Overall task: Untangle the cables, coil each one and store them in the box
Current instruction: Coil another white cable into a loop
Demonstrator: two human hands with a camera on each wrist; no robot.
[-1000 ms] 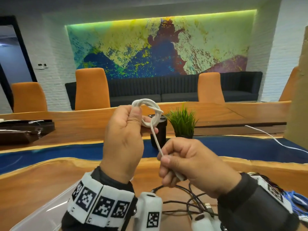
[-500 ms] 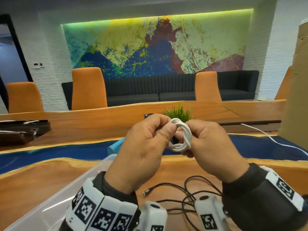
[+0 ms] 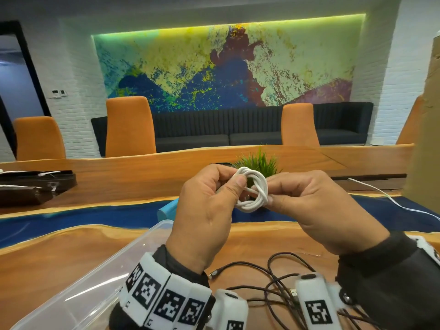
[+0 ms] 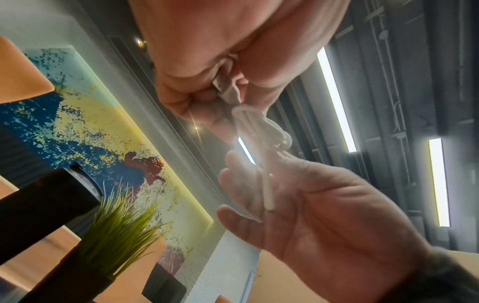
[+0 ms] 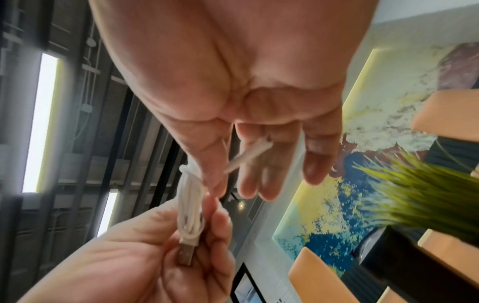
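Both hands are up above the table [image 3: 71,253], sharing one small white coil [image 3: 252,190]. Left hand [image 3: 207,210] pinches its near side, thumb over the loops, USB plug tucked in the curled fingers. Right hand [image 3: 316,208] nips the other side, remaining fingers loose. Clear box [image 3: 78,289] sits on the table below-left; black cables [image 3: 273,277] sprawl beneath the coil

Plant [image 3: 258,160]: obstacle at 12 o'clock, just behind both raised hands.
Black cables [image 3: 273,277]: sprawl on desk [image 3: 59,256] at 6 o'clock.
Clear box [image 3: 78,291]: open at 8 o'clock.
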